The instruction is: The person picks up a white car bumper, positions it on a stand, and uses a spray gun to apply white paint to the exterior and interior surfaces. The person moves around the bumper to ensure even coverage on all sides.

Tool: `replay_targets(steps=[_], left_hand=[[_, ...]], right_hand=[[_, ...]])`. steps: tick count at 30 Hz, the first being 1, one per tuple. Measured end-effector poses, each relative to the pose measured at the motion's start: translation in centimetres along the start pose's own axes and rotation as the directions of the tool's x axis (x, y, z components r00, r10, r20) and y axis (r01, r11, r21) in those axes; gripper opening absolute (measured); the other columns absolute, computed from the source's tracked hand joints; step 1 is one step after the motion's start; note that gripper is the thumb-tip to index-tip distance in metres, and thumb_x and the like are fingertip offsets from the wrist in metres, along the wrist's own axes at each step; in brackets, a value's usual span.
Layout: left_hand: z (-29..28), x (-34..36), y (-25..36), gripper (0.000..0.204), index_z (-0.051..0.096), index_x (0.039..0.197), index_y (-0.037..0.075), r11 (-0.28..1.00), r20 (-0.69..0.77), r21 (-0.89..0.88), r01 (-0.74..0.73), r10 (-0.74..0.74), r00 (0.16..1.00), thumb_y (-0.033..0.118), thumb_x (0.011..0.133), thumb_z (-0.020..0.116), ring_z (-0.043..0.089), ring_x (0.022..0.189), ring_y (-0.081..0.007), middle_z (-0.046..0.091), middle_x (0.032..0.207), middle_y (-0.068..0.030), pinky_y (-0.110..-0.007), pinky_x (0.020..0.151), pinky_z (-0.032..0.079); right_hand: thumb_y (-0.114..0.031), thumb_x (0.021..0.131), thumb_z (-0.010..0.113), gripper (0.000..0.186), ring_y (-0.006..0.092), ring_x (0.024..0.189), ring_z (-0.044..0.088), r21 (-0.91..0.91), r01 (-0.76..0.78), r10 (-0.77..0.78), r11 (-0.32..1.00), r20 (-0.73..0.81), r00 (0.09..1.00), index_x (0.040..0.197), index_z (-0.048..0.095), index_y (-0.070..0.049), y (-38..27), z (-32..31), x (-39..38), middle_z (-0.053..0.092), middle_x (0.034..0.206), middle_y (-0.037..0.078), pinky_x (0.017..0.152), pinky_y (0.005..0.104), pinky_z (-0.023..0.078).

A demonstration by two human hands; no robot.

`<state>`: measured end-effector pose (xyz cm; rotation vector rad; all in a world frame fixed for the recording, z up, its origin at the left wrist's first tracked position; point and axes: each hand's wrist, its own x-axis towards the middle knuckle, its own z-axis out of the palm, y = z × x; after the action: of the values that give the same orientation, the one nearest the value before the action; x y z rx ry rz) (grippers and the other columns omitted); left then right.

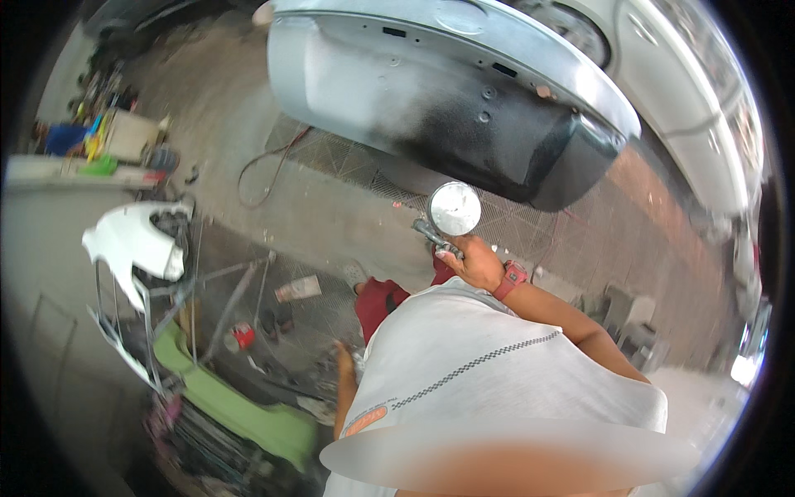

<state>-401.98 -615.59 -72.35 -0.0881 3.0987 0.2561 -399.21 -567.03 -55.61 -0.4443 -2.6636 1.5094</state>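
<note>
My right hand (476,263) is closed round the handle of a spray gun (437,238), whose round silvery cup (455,209) stands above the grip. A red watch sits on that wrist. Just ahead of the gun hangs or rests a car trunk lid (356,99), pale grey on its left and coated black across its lower right. The gun is apart from the panel. At my left side, my left hand (343,354) hangs low beside my red trousers; its fingers are too small and partly hidden to read.
White cars (679,91) stand at the right. A white fender (137,240) leans on a metal stand at the left, with a green panel (240,410) below. A red hose (286,157) loops over the floor grating. A red can (241,335) sits near my left side.
</note>
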Motion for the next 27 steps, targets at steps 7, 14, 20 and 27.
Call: replay_targets(steps=[7,14,20,27], left_hand=[[4.2,9.7,-16.9,0.100,0.050,0.154,0.002,0.815,0.834,-0.332,0.474,0.018,0.551,0.083,0.100,0.029,0.049,0.144,-0.0330,0.052,0.157,-0.0213,-0.048,0.120,0.035],[-1.0,34.6,-21.2,0.098,0.048,0.156,0.004,0.670,0.799,-0.304,0.677,-0.208,0.565,0.083,0.101,0.028,0.054,0.141,-0.0346,0.052,0.156,-0.0228,-0.045,0.118,0.038],[-4.5,40.3,-12.7,0.098,0.042,0.159,0.002,0.733,0.717,-0.457,0.503,-0.031,0.697,0.080,0.102,0.029,0.049,0.145,-0.0360,0.046,0.161,-0.0237,-0.047,0.123,0.033],[-2.4,32.6,-4.4,0.080,0.055,0.149,-0.002,0.898,0.756,-0.440,-0.025,0.385,0.529,0.063,0.111,0.029,0.063,0.126,-0.0308,0.060,0.148,-0.0208,-0.046,0.108,0.048]], right_hand=[[-0.031,0.102,0.065,0.048,0.0491,0.108,0.066,0.022,-0.215,0.206,0.976,-0.400,0.893,0.138,0.063,0.000,-6.7,9.5,1.7,0.070,0.119,0.031,0.092,0.0501,0.053],[-0.031,0.105,0.061,0.052,0.0489,0.117,0.064,0.305,-0.215,0.355,0.928,-0.545,0.759,0.149,0.056,-0.004,-9.5,15.7,4.5,0.068,0.129,0.028,0.099,0.0467,0.052],[-0.035,0.107,0.059,0.054,0.0352,0.103,0.073,0.465,-0.113,0.434,0.878,-0.675,0.597,0.150,0.055,-0.003,-7.6,16.6,2.8,0.072,0.117,0.027,0.093,0.0431,0.054],[-0.041,0.109,0.055,0.049,0.0205,0.073,0.067,0.495,-0.288,0.564,0.820,-0.785,0.255,0.125,0.069,0.003,-0.1,12.2,-5.5,0.070,0.077,0.012,0.071,0.0393,0.052]])
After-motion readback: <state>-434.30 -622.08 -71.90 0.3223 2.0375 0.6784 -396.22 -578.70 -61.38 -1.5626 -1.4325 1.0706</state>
